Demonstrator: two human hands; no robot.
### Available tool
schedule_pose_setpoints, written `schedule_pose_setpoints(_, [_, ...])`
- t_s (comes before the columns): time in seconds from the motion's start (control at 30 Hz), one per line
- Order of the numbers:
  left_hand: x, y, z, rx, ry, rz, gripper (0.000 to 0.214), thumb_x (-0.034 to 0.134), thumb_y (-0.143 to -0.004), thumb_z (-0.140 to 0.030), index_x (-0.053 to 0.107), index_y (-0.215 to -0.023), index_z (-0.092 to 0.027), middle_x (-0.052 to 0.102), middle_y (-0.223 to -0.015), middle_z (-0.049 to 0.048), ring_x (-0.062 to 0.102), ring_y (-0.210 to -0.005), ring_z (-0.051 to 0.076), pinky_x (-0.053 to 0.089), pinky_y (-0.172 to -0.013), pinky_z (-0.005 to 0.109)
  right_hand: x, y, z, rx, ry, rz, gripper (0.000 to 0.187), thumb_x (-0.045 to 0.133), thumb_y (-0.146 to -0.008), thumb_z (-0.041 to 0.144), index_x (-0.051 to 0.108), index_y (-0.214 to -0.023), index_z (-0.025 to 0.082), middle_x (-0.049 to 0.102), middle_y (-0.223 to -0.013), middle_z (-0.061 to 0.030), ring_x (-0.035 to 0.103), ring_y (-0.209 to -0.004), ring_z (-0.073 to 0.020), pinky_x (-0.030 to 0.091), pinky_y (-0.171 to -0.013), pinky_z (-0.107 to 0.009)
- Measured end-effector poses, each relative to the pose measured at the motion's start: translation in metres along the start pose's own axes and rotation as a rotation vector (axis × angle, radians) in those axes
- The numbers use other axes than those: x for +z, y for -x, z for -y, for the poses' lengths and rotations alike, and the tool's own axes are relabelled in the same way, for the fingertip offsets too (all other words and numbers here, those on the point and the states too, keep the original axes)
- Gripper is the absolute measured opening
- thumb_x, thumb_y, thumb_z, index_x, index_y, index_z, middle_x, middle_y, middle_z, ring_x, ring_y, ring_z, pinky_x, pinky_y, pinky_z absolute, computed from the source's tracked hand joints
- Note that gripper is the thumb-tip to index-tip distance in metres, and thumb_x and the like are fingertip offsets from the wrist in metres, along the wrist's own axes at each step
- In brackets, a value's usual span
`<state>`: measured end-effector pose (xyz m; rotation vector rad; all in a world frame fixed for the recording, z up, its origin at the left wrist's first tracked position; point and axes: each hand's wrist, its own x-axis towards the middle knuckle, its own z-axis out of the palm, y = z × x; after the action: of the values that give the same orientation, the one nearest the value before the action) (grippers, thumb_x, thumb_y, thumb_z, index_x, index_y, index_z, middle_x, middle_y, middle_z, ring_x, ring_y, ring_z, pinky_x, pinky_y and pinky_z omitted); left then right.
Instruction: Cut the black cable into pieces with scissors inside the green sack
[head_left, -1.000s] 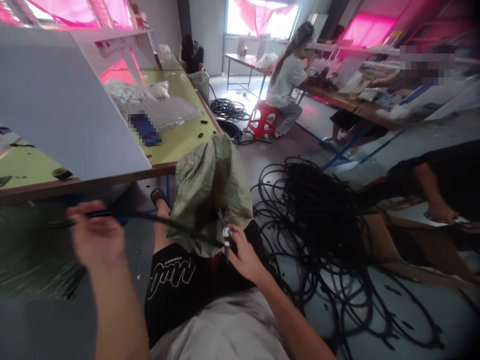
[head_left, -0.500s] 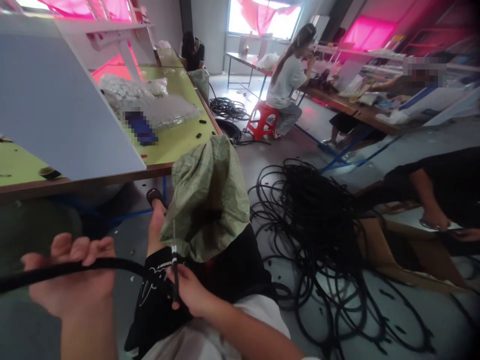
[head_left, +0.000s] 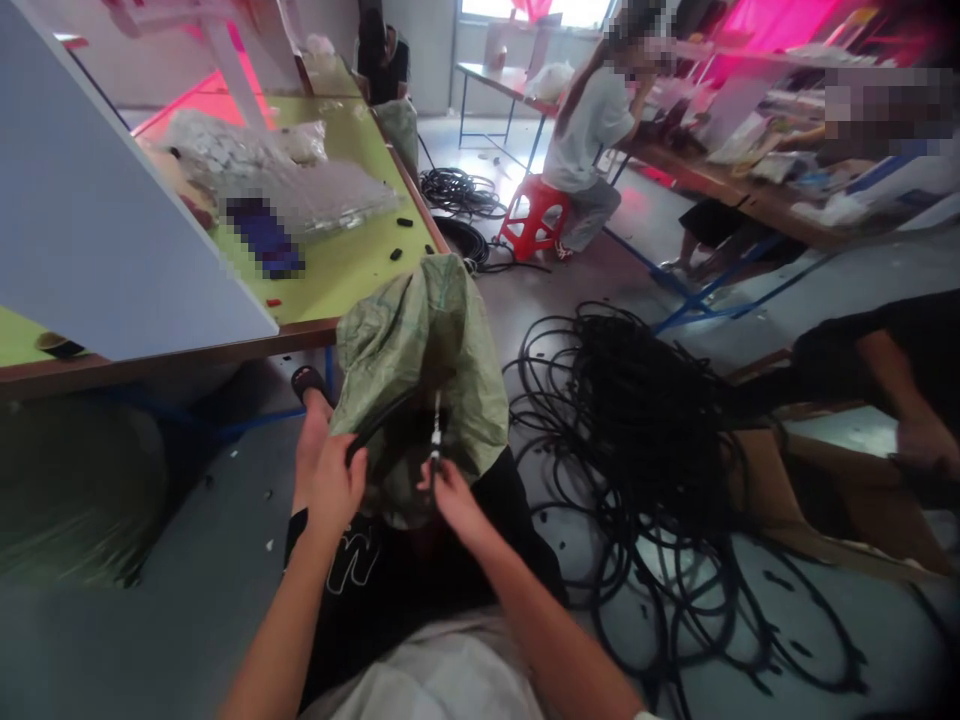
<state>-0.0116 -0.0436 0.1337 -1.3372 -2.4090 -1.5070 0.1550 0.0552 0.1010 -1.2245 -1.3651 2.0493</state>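
Observation:
My left hand [head_left: 339,482] is closed around a black rubber-like tube [head_left: 381,425], which bends up and to the right over the mouth of a green woven sack [head_left: 375,335]. Between my knees, the sack gapes open with a dark inside. My right hand [head_left: 454,497] grips a slim black-handled tool [head_left: 436,447] with white bands and a thin metal tip pointing up in front of the opening. What kind of tool it is does not show clearly. The two hands are apart, one on each side of the sack's mouth.
A yellow-green table [head_left: 330,270] at left bears a white panel [head_left: 142,240], plastic bags [head_left: 300,195] and a blurred phone-like object [head_left: 266,240]. At right lie tangled black tubes [head_left: 637,420] and a cardboard box [head_left: 847,500] beside a person. Another person sits on a red stool [head_left: 534,215].
My left hand has swung from the far left to the sack, bringing the black tube over its mouth. My right hand, still gripping the tool, has moved right and up.

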Motion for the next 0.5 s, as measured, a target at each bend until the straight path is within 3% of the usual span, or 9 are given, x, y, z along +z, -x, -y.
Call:
schedule_pose_setpoints(0.1, [0.027, 0.001, 0.03, -0.011, -0.062, 0.229, 0.033, 0.047, -0.092, -0.04, 0.061, -0.112, -0.019, 0.064, -0.107, 0.0106, 0.06, -0.102, 0.026, 0.045, -0.093, 0.039, -0.036, -0.031, 0.018, -0.093, 0.065, -0.025, 0.06, 0.064, -0.066, 0.071, 0.059, -0.095, 0.018, 0.062, -0.092, -0.0039, 0.064, -0.077, -0.0165, 0.05, -0.065, -0.027])
schedule_pose_setpoints(0.17, [0.041, 0.01, 0.052, -0.068, -0.033, 0.283, 0.036, 0.042, -0.094, -0.042, 0.061, -0.114, -0.018, 0.067, -0.104, 0.0098, 0.063, -0.098, 0.024, 0.048, -0.091, 0.039, -0.052, -0.045, 0.022, -0.064, 0.1, 0.014, 0.059, 0.064, -0.068, 0.069, 0.06, -0.098, 0.018, 0.063, -0.093, -0.004, 0.064, -0.072, -0.0151, 0.051, -0.066, -0.028])
schedule_pose_setpoints(0.33, [0.052, 0.024, 0.093, -0.258, -0.013, 0.134, 0.045, 0.04, -0.096, -0.045, 0.058, -0.123, -0.014, 0.07, -0.093, 0.0089, 0.066, -0.093, 0.023, 0.048, -0.096, 0.043, -0.064, -0.064, 0.001, -0.012, 0.17, 0.095, 0.067, 0.062, -0.07, 0.071, 0.059, -0.109, 0.016, 0.062, -0.072, -0.0022, 0.063, -0.067, -0.0174, 0.054, -0.068, -0.032])
schedule_pose_setpoints(0.5, [0.049, 0.02, 0.109, -0.258, 0.013, 0.055, 0.046, 0.041, -0.095, -0.048, 0.063, -0.116, -0.014, 0.07, -0.103, 0.0106, 0.058, -0.114, 0.025, 0.04, -0.106, 0.045, -0.061, -0.075, -0.013, -0.063, 0.189, 0.156, 0.064, 0.061, -0.075, 0.066, 0.058, -0.117, 0.018, 0.063, -0.086, -0.0048, 0.064, -0.077, -0.0186, 0.055, -0.076, -0.035])
